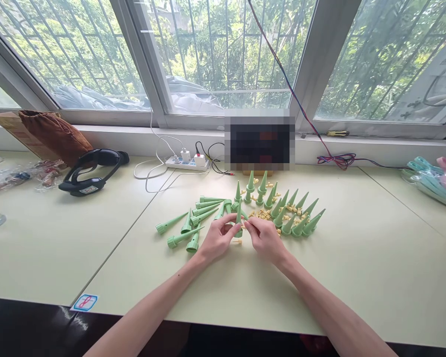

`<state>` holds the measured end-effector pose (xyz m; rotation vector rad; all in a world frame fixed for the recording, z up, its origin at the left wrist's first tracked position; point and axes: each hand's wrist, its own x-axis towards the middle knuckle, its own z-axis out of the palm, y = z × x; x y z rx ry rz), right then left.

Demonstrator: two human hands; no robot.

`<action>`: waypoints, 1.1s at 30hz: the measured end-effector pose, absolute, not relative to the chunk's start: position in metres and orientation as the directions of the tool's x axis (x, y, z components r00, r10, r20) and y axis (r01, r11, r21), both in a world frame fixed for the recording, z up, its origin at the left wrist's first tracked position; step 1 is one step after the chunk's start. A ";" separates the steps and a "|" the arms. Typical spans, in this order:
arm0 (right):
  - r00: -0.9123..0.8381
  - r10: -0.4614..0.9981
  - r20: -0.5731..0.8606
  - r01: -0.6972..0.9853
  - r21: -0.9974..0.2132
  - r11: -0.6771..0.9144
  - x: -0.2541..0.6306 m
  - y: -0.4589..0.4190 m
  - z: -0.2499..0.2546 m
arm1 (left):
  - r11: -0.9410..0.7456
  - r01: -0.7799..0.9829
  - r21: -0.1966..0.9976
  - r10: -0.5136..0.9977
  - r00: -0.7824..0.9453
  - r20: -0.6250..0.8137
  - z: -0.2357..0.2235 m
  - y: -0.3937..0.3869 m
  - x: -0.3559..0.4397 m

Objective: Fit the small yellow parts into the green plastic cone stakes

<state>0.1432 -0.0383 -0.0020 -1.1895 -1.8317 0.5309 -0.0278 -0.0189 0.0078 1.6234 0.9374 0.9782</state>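
Observation:
My left hand [217, 237] is closed on a green cone-shaped watering spike [239, 214], its point upward. Beside it, my right hand [263, 239] pinches at the spike's side, where a bit of a small yellow valve [243, 227] shows between the fingertips; most of it is hidden. One loose yellow valve [238, 242] lies on the table just below the hands. Several green spikes [176, 239] lie scattered to the left. On the right, several more spikes [301, 227] stand on their caps around a pile of yellow valves [260, 214].
A pixelated dark screen [260, 141] stands at the back by the window. A white power strip [188, 163] with cables, black headphones [92, 171] and a brown pouch [54, 134] are to the left. Bagged teal and pink items [433, 181] lie far right on the pale table [375, 277].

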 end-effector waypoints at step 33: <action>-0.246 0.815 0.525 0.544 -0.621 0.564 0.145 -0.036 -0.009 | 0.069 -0.004 0.998 0.950 0.305 -0.064 0.014 -0.017 -0.031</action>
